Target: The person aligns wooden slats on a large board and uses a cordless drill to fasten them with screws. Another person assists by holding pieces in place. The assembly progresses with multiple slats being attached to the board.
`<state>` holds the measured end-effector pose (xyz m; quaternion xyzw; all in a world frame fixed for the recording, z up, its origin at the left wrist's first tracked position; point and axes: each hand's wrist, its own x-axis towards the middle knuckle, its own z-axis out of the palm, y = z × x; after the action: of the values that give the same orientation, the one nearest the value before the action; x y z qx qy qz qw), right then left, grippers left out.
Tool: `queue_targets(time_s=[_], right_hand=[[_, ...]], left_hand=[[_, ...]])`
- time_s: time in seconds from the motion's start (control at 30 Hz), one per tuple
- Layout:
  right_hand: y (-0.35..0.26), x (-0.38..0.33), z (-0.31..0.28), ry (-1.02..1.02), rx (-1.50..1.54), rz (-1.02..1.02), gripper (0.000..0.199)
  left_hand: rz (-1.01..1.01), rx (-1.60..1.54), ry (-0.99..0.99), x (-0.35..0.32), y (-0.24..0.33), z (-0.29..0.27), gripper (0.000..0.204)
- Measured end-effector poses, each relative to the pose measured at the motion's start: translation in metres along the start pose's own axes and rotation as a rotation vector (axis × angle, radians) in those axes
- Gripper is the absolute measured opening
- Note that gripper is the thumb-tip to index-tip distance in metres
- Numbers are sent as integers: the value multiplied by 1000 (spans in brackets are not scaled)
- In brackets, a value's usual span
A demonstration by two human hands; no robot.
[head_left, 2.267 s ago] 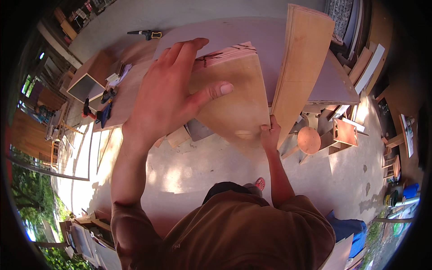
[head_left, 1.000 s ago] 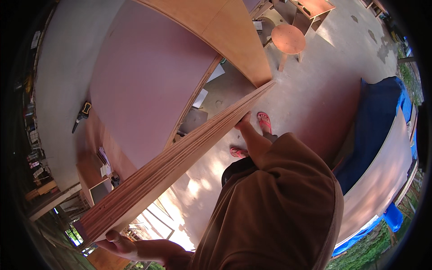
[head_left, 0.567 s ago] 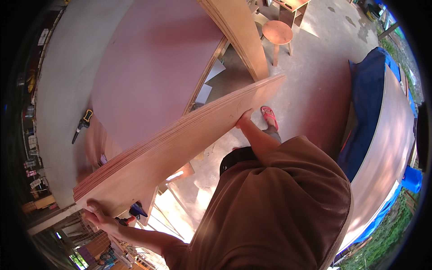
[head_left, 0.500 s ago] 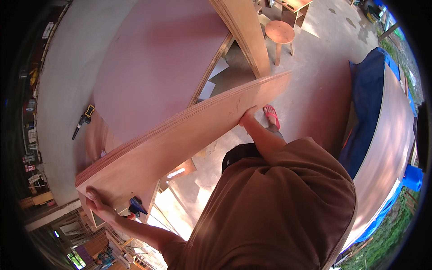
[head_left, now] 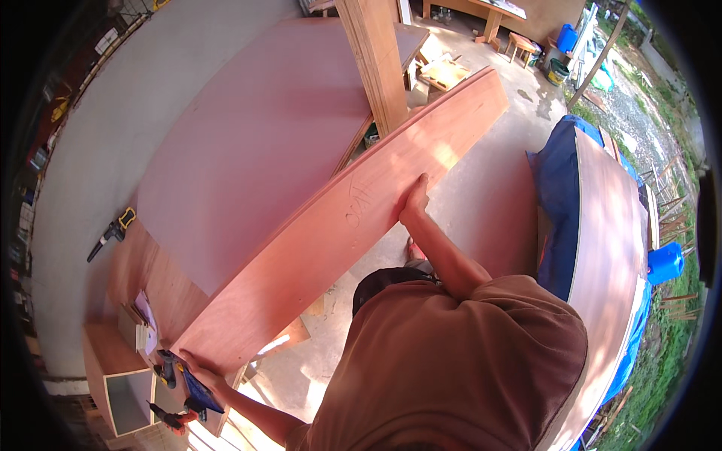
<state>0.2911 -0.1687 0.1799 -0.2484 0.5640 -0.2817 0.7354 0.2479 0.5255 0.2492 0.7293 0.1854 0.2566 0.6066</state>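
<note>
The left hand (head_left: 197, 370) gripped the near-left end of the panel (head_left: 353, 218), fingers curled over its corner. The right hand (head_left: 414, 203) was closed on the lower edge around mid-length. The panel, a long reddish plywood sheet, stood tilted on edge, running from near left to far right over the bench (head_left: 248, 143). It looked stiff but heavy and awkward, best held wide apart at the edges. A drill (head_left: 111, 234) lay far left.

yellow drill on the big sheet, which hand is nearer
Left. The left hand grips the board's lower end, below the drill; the right hand is further off, mid-board.
</note>
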Motion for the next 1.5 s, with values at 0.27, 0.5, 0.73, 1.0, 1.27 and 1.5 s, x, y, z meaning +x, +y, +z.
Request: queue_targets(time_s=[0.27,0.5,0.73,1.0,1.27,1.5], right_hand=[[-60,-100,52,-584,185,-199,76],[-88,-209,94,-1012,310,-210,73],[-80,-265,144,-1303,112,-148,76],[-9,-226,253,-1472,-9,276,78],[106,-73,381,-1248,-155,388,72],[146,47,442,-1037,-242,392,73]], left_hand=[[-242,-592,7,-68,-83,-4,90],[-268,-777,212,-126,-101,1,85],[-242,-842,399,-192,-83,31,87],[-182,-703,787,-262,-89,49,88],[-169,-382,998,-297,-33,100,84],[-241,-187,1004,-245,25,218,89]])
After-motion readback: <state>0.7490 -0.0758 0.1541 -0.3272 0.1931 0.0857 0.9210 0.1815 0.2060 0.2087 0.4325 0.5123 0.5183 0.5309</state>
